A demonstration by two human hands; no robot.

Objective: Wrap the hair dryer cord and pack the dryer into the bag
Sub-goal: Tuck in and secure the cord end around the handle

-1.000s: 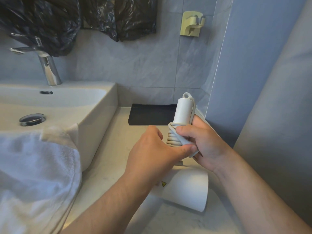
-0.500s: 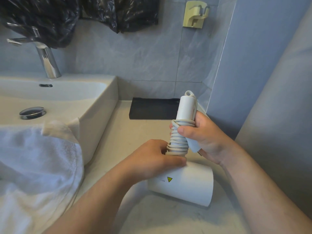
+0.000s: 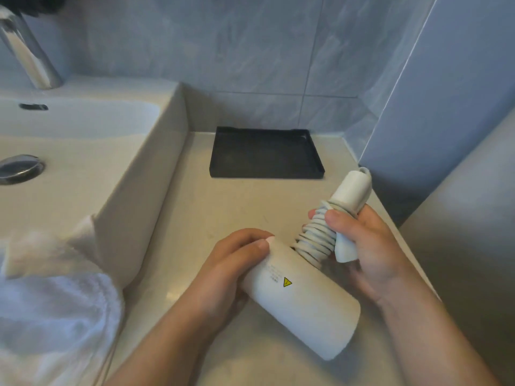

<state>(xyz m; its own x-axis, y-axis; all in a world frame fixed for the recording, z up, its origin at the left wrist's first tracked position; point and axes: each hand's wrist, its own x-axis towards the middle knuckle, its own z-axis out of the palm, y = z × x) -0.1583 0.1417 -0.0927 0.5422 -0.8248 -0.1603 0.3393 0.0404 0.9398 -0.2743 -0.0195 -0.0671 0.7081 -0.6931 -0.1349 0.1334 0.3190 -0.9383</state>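
A white hair dryer (image 3: 303,307) lies tilted above the beige counter, its barrel pointing to the lower right, a yellow warning triangle on its side. Its grey cord (image 3: 315,240) is coiled in many turns around the handle (image 3: 352,188), which points up and right. My left hand (image 3: 223,274) grips the barrel's near end. My right hand (image 3: 370,252) closes around the wrapped handle, thumb pressing the coils and the white plug (image 3: 344,250). No bag is clearly in view; only a scrap of black plastic (image 3: 41,2) shows at the top left.
A black shallow tray (image 3: 264,154) sits against the tiled wall behind the dryer. A white sink (image 3: 156,174) with a chrome tap (image 3: 25,57) is at left. A white towel (image 3: 50,313) hangs over its front. A wall stands close on the right.
The view has tipped down and closer. The dryer has tilted, handle leaning right. My left hand slid from the coils onto the barrel; my right hand still holds the wrapped handle.
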